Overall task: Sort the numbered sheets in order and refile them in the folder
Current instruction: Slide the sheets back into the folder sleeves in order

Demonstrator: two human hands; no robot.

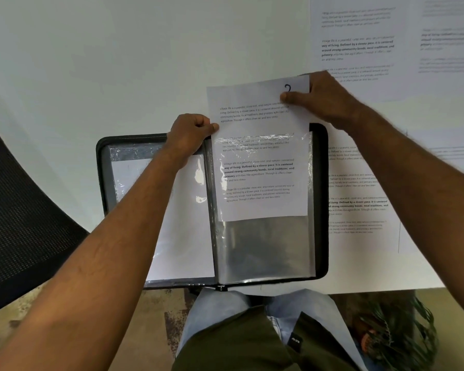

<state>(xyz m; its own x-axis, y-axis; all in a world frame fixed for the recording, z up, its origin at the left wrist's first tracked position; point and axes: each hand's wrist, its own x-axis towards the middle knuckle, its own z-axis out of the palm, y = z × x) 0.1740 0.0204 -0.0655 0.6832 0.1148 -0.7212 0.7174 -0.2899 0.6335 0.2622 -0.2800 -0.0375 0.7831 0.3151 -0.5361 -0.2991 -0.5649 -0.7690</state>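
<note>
Two bare forearms reach forward. The left hand [192,135] is curled, thumb pinching at the fingertips. The right hand [320,99], farther forward, pinches with thumb over fingers.

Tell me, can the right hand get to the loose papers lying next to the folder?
Probably yes, but not while busy. The right hand pinches the sheet marked 2, half inside the folder's clear sleeve. The loose papers lie uncovered just under that arm.

Two bare forearms, no sleeves, no watch or rings visible on left hand [190,135] or right hand [324,99]. Light blue jeans [214,311] below. Dark olive garment [239,346] over lap, with small black tag [295,340] bearing white lettering, perhaps a brand label.
</note>
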